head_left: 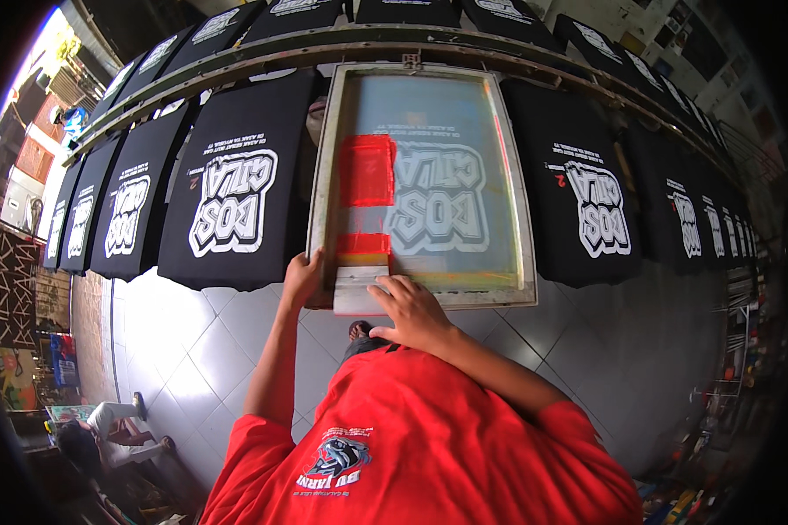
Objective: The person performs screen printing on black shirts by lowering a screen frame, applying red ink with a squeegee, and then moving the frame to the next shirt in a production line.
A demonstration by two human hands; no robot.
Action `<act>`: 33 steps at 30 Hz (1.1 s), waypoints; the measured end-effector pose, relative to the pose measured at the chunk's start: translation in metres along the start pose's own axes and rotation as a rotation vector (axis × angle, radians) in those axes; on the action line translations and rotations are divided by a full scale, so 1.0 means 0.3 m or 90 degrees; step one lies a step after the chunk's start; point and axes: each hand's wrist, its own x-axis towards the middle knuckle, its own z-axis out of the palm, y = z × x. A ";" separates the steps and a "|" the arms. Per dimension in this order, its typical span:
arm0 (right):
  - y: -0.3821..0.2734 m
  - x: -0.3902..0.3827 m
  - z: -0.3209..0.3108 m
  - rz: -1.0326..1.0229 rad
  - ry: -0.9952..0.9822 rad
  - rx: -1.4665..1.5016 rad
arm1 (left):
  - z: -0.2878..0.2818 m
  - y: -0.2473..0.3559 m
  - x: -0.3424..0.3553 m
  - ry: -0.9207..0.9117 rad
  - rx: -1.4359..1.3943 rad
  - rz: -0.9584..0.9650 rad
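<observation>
A silk-screen printing frame (517, 219) lies over a black T-shirt, and the shirt's white lettering shows through the mesh. Wrapped round the near left corner of the frame is my left hand (301, 280). My right hand (413, 311) holds a pale, flat squeegee (355, 296) at the near end of the screen, its fingers on the top and its thumb to the near side. Red ink (368, 171) covers a block on the left part of the mesh. A smaller red patch (364, 244) lies just beyond the squeegee.
Black T-shirts with white prints, such as one on the left (228, 192) and one on the right (587, 192), line both sides. A long rail (263, 72) runs behind them, with more shirts beyond. At the lower left, another person (105, 437) sits low on the tiled floor (184, 341).
</observation>
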 end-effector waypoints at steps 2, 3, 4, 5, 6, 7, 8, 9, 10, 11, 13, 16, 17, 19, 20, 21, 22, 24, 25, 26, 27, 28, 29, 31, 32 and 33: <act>-0.007 0.049 0.056 0.003 -0.049 -0.072 | -0.024 0.084 -0.043 -0.009 0.026 -0.020; -0.011 0.072 0.078 0.003 -0.075 -0.109 | -0.028 0.103 -0.061 0.008 0.007 0.005; -0.008 0.085 0.088 -0.012 -0.051 -0.147 | -0.031 0.104 -0.059 -0.004 0.018 -0.002; -0.015 0.099 0.085 0.001 -0.069 -0.149 | -0.036 0.096 -0.057 -0.013 0.029 -0.013; -0.027 0.112 0.070 0.020 -0.088 -0.151 | -0.035 0.096 -0.057 -0.011 0.023 -0.009; -0.036 0.129 0.051 0.039 -0.107 -0.153 | -0.032 0.097 -0.057 -0.008 0.017 -0.005; -0.034 0.155 0.029 0.046 -0.055 -0.116 | -0.028 0.098 -0.061 -0.005 0.012 0.000; -0.037 0.186 0.027 0.059 -0.013 -0.132 | -0.027 0.097 -0.060 -0.013 0.006 -0.001; -0.039 0.211 0.029 0.071 0.029 -0.148 | -0.026 0.095 -0.061 -0.020 -0.001 -0.003; -0.042 0.237 0.030 0.082 0.078 -0.166 | -0.029 0.101 -0.048 -0.024 -0.006 0.002; -0.009 0.248 0.050 0.126 -0.040 -0.123 | -0.028 0.090 -0.048 -0.014 0.013 0.014; 0.025 0.328 -0.065 0.131 -0.111 -0.033 | -0.040 0.092 -0.047 -0.026 0.019 0.005; 0.059 0.369 -0.085 0.138 -0.082 -0.051 | -0.036 0.094 -0.043 -0.030 0.007 0.009; 0.142 0.482 -0.116 0.145 -0.025 -0.080 | -0.031 0.083 -0.040 -0.034 -0.013 0.011; 0.183 0.553 -0.133 0.157 0.000 -0.075 | -0.042 0.092 -0.046 -0.038 -0.010 0.004; 0.229 0.627 -0.154 0.171 0.026 -0.073 | -0.057 0.113 -0.054 -0.044 -0.008 -0.001; 0.295 0.694 -0.156 0.157 0.046 -0.102 | -0.064 0.126 -0.056 -0.049 -0.007 -0.006; 0.416 0.801 -0.133 0.134 0.078 -0.138 | -0.057 0.121 -0.056 -0.049 -0.014 -0.009; 0.462 0.839 -0.125 0.130 0.093 -0.146 | -0.055 0.120 -0.056 -0.052 -0.015 -0.009; 0.489 0.865 -0.109 0.122 0.108 -0.151 | -0.053 0.112 -0.058 -0.054 -0.009 -0.010; 0.511 0.877 -0.087 0.117 0.099 -0.176 | -0.049 0.103 -0.058 -0.057 -0.004 -0.010; 0.531 0.885 -0.063 0.113 0.090 -0.202 | -0.046 0.097 -0.055 -0.062 0.002 -0.009; 0.549 0.885 -0.030 0.109 0.078 -0.228 | -0.051 0.104 -0.057 -0.068 0.005 -0.020; 0.569 0.836 0.047 0.076 0.131 -0.225 | -0.063 0.129 -0.065 -0.082 0.007 -0.040; 0.546 0.811 0.059 0.066 0.139 -0.217 | -0.055 0.117 -0.064 -0.071 -0.003 -0.031; 0.529 0.794 0.063 0.058 0.148 -0.209 | -0.045 0.101 -0.060 -0.061 -0.013 -0.021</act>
